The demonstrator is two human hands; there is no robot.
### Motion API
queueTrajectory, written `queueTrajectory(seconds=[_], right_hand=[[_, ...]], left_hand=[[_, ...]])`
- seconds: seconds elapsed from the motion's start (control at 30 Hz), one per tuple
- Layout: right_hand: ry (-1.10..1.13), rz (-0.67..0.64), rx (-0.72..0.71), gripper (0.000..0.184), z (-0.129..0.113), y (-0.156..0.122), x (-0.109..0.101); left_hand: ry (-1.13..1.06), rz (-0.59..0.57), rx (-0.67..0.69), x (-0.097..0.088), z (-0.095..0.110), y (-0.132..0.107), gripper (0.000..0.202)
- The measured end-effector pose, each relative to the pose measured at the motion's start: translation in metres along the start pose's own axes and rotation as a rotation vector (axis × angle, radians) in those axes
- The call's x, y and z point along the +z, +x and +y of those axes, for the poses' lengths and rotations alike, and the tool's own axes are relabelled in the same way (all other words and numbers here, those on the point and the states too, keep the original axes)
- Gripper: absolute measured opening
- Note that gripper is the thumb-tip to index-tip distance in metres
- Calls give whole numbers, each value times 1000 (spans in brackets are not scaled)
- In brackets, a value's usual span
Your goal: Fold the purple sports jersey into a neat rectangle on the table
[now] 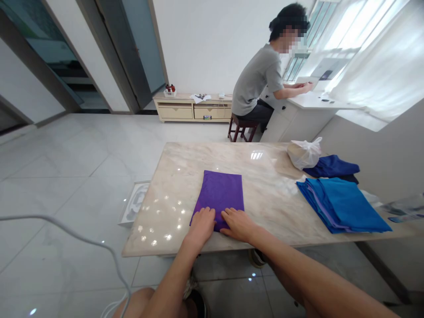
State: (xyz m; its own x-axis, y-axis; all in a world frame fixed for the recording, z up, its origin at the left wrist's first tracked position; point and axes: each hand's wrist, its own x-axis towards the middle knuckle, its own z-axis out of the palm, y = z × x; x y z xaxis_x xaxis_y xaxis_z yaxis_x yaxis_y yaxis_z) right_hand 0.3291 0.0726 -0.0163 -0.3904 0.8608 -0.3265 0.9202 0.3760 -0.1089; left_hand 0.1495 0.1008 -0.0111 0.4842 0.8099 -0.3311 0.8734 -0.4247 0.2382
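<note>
A folded purple cloth [222, 190] lies flat on the marble-patterned table [265, 194], close to its front edge. On the cloth's near left part rests my left hand [203, 223], palm down with the fingers stretched forward. My right hand [238, 224] lies on its near right part, fingers also laid out and the thumb pointing toward the left hand. Both hands touch the cloth from above, and neither grips it visibly. The undersides of the palms are hidden.
A stack of folded blue cloths [347, 203] sits at the table's right, with a dark blue cloth [334, 167] and a white plastic bag [306, 152] behind. A grey cable [76, 236] crosses at left. A person [256, 79] sits on a stool at a white desk.
</note>
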Motion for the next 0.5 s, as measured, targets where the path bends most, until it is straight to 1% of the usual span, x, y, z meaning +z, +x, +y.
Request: queueTrajectory(seconds=[0.23,0.4,0.5], right_hand=[[27,-43,-27,47,-2,8,8],[34,-68,4,35,-8,9,2],[27,-72,20,31,-9,10,-1]], left_hand=[[-29,-39,-25,-5,-2,5,22],[-48,-22,-28,-9,0,3,26],[-43,-3,-30,-12,-2,0,25]])
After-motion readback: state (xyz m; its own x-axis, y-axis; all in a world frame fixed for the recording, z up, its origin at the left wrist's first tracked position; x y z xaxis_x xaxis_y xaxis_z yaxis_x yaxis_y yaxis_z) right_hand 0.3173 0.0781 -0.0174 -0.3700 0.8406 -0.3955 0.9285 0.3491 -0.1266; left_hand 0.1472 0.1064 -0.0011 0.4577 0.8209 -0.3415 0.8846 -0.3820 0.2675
